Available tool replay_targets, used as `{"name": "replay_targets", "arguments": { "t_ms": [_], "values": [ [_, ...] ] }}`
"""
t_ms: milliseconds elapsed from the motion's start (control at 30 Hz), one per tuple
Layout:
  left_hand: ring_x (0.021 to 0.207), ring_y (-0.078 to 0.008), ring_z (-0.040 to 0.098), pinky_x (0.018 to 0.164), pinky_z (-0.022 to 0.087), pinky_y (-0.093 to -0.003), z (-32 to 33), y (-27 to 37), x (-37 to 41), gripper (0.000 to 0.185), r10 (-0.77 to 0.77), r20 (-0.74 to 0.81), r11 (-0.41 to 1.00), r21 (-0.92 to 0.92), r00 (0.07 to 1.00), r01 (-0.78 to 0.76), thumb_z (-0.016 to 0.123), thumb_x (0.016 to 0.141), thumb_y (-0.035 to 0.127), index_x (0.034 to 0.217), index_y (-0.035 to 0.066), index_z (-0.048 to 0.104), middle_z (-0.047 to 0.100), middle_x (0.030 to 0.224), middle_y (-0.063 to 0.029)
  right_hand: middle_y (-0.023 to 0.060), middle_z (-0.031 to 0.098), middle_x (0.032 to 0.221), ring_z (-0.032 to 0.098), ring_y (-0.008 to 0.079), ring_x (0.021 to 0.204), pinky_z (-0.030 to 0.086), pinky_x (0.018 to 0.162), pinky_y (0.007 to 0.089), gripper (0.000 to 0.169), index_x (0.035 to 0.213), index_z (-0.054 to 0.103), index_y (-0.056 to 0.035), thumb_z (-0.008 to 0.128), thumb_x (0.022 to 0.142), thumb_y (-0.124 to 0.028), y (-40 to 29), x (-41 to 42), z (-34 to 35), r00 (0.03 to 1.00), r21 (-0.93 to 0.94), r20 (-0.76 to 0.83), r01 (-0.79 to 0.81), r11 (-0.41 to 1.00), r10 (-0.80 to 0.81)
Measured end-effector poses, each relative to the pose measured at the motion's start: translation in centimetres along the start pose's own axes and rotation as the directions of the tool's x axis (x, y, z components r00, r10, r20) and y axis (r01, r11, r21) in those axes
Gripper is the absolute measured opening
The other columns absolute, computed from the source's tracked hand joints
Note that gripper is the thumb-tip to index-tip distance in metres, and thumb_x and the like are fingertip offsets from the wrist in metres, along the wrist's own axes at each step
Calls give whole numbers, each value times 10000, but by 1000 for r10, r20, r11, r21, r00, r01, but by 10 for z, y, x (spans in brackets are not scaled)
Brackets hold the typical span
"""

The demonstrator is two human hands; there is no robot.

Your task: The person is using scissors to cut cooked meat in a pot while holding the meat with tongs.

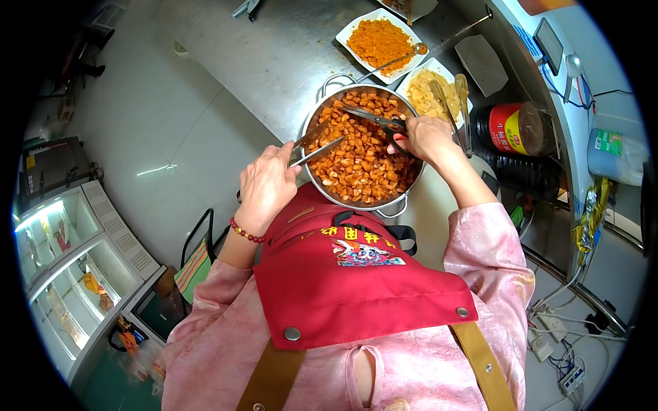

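A round metal pot (307,128) with two loop handles holds many small reddish-brown, sauce-coated chunks (360,154). My left hand (268,177), with a red bead bracelet (248,231) at the wrist, grips metal tongs (323,150) at the pot's left rim; their two arms stand apart over the chunks. In my right hand (426,137), at the right rim, is a pair of scissors (371,116) with dark handles, red inside. Their blades point left across the upper part of the pot. Whether the blades cut anything cannot be told.
Beyond the pot, a white square dish (354,23) of chopped orange food bears a long-handled spoon (420,49). Beside it, another white dish (432,64) holds pale yellow slices and tongs (462,97). A large dark jar (519,128) lies at right on the steel counter (257,56).
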State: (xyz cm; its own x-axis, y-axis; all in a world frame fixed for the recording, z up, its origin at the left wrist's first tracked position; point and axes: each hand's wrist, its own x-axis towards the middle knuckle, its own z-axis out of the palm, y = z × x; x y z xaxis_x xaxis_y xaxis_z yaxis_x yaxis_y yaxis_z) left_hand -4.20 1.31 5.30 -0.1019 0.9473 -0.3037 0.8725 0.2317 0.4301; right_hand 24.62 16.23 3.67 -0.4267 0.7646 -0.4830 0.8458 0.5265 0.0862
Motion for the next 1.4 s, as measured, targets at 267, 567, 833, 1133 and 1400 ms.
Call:
{"name": "replay_targets", "arguments": {
  "t_ms": [267, 567, 833, 1133, 1400],
  "values": [
    [903, -343, 675, 791, 522, -452, 0, 2, 9, 395, -7, -30, 995, -101, 1000, 4, 692, 876, 164, 1264, 100, 671, 690, 1062, -123, 152, 689, 785, 658, 341, 747, 474, 732, 423, 392, 909, 655, -43, 789, 793, -393, 16, -77, 15, 962, 164, -273, 62, 985, -15],
    [663, -189, 618, 650, 491, -333, 17, 0, 20, 320, 40, 11, 948, -316, 999, -35, 660, 890, 85, 1205, 87, 718, 645, 808, -70, 144, 669, 836, 651, 328, 772, 411, 786, 414, 501, 983, 636, -40, 809, 727, -434, 23, -122, 39, 886, 230, -455, 23, 973, 87],
    [622, -79, 603, 563, 465, -234, 40, -10, 27, 313, -14, 233, 626, -757, 972, 190, 677, 915, 51, 1226, 50, 715, 683, 819, -3, 24, 574, 812, 540, 136, 718, 427, 616, 305, 647, 1101, 596, -24, 703, 861, -615, 41, -145, 86, 951, 878, 308, -294, 378, 24],
    [650, -60, 602, 560, 435, -206, 49, -1, 26, 352, 130, 379, 425, -856, 916, 294, 670, 926, 41, 1276, 6, 669, 673, 833, 6, -4, 542, 950, 515, 96, 793, 443, 712, 249, 617, 1159, 581, -65, 677, 890, -612, 26, -148, 95, 934, 967, 179, -225, -120, -310],
    [654, -79, 608, 589, 477, -231, 44, 4, 24, 317, 165, 377, 567, -792, 911, 225, 680, 914, 49, 1228, 24, 709, 709, 868, -22, -21, 523, 858, 510, 79, 765, 440, 692, 237, 587, 1113, 586, -66, 673, 897, -605, 28, -154, 95, 908, 951, 166, -250, -181, -385]
  ]
}}
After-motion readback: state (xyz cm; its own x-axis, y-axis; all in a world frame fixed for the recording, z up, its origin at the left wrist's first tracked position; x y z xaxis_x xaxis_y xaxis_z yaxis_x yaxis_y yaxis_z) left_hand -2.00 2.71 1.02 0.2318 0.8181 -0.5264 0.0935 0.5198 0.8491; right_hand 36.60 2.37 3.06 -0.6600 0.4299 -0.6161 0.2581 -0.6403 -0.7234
